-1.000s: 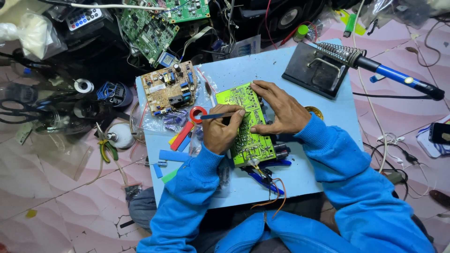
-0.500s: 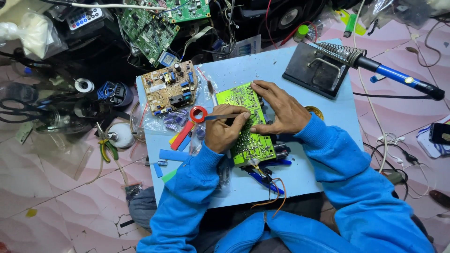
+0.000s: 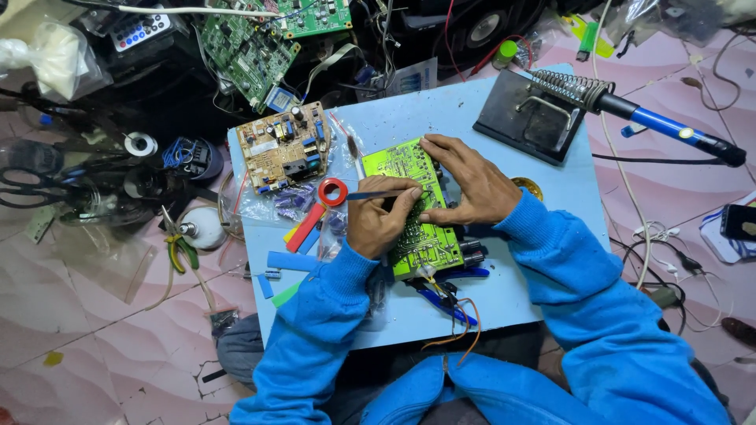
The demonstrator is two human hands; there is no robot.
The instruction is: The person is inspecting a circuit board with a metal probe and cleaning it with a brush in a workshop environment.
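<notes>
Near the middle of the frame a bright green circuit board (image 3: 413,208) lies on a light blue work board (image 3: 543,260), tilted so its long side runs from upper left to lower right. The left hand (image 3: 383,223) sits on the board's left edge with its fingers pinched around a thin tool (image 3: 370,195) whose blue shaft points left toward a red tape roll (image 3: 333,191). The right hand (image 3: 466,182) lies flat on the green board's upper right part, fingers spread and pressing down, fingertips at its top edge. Both arms wear blue sleeves. Just left of the tape roll, blue, red and green strips lie on the work board. In the upper left part of that board rests a tan circuit board (image 3: 285,146). At the upper right a dark soldering stand (image 3: 534,116) holds a soldering iron (image 3: 669,130) with a blue handle in its coil. Wires trail from the green board's lower end.
</notes>
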